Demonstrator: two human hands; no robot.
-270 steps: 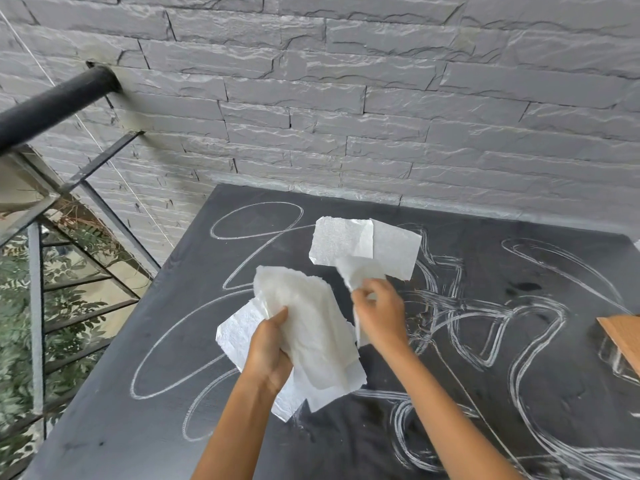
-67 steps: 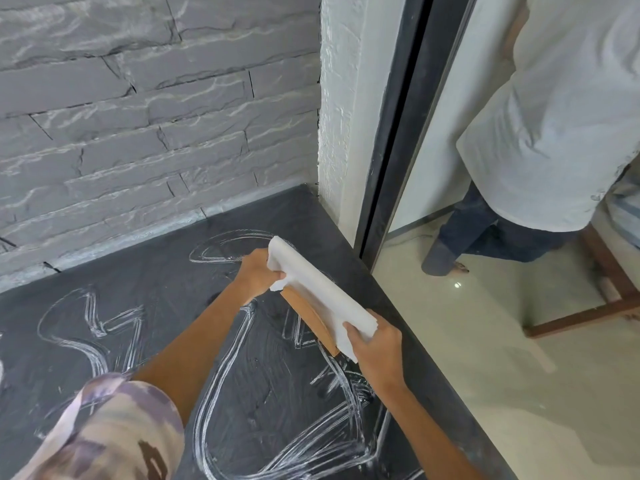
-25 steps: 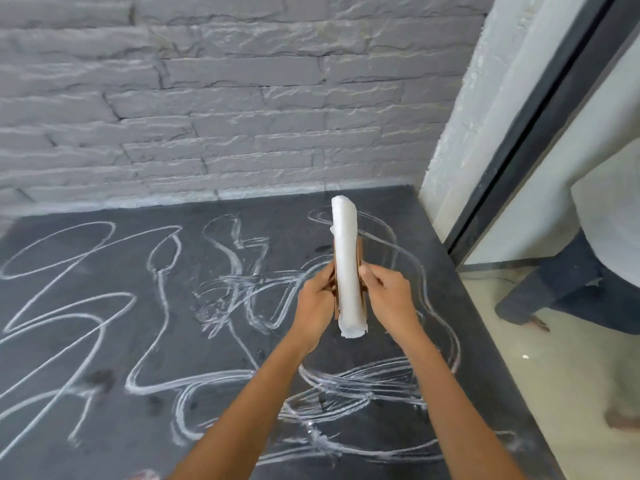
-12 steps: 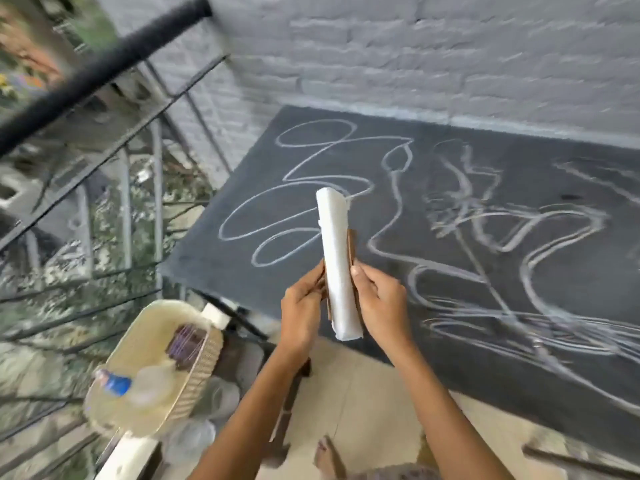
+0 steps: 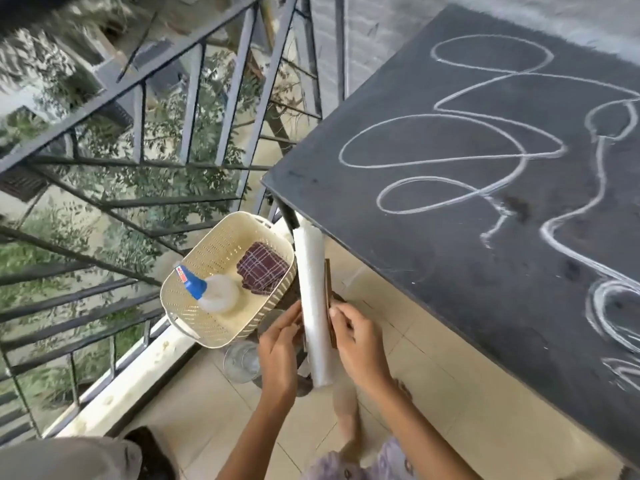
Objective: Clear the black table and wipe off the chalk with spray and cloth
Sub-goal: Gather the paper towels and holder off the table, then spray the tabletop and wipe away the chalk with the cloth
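I hold a brown holder [image 5: 328, 299] stuffed with white paper napkins [image 5: 314, 306] upright between both hands, off the table's left corner and above the floor. My left hand [image 5: 278, 351] grips its left side and my right hand [image 5: 360, 344] grips its right side. The black table [image 5: 433, 216] fills the right, covered in white chalk loops [image 5: 450, 157]. Left of my hands sits a cream basket [image 5: 207, 327] holding a spray bottle [image 5: 211, 289] with a blue nozzle and a folded maroon checked cloth [image 5: 261, 268].
A dark metal railing [image 5: 166, 140] with greenery behind it borders the left side. A clear glass [image 5: 241, 362] stands on the tiled floor [image 5: 207, 420] below the basket. A low white ledge [image 5: 124, 382] runs under the railing.
I have turned further left and down, carrying the napkin holder away from the tabletop to beside the basket. The basket with spray bottle and cloth now lies close to my hands.
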